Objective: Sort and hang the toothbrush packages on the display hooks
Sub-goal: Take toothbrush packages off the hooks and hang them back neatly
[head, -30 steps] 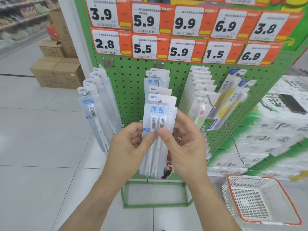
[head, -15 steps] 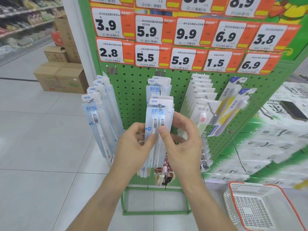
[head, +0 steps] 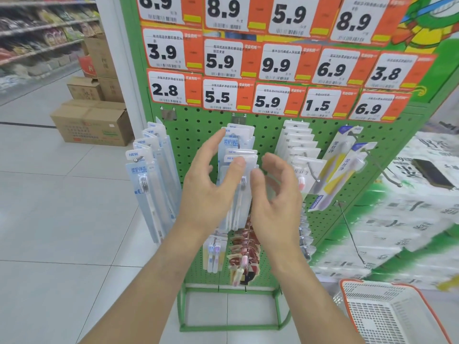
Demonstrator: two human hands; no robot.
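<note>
**Now both of your hands are loose at the middle hook's toothbrush packs**

Your left hand (head: 207, 192) has its fingers spread and gently bent. Its thumb tip lies against the face of the front toothbrush package (head: 239, 194), but nothing is gripped. Your right hand (head: 275, 194) mirrors it just to the right, fingers relaxed and slightly curled, its thumb tip at the right edge of the same package; whether it truly touches cannot be told. Neither hand holds anything.

Between your two thumbs, that front package hangs upright on the middle hook, first in a row of like packs (head: 239, 142) stacked behind it toward the green pegboard (head: 198, 130).

Left of your left hand hangs another row of blue and white packages (head: 149, 175), fanned out on their hook. Right of your right hand is a row of white packages (head: 301, 147), and beyond those two yellow and white toothbrush boxes (head: 340, 167) tilt on a hook. Below your wrists, smaller packs and reddish items (head: 246, 247) hang lower on the board.

Above your fingers run orange and white price tags (head: 218, 95). Far to your lower right sits a white basket with an orange rim (head: 347, 286). Far to your upper left, cardboard boxes (head: 92, 122) rest on the tiled floor.
</note>
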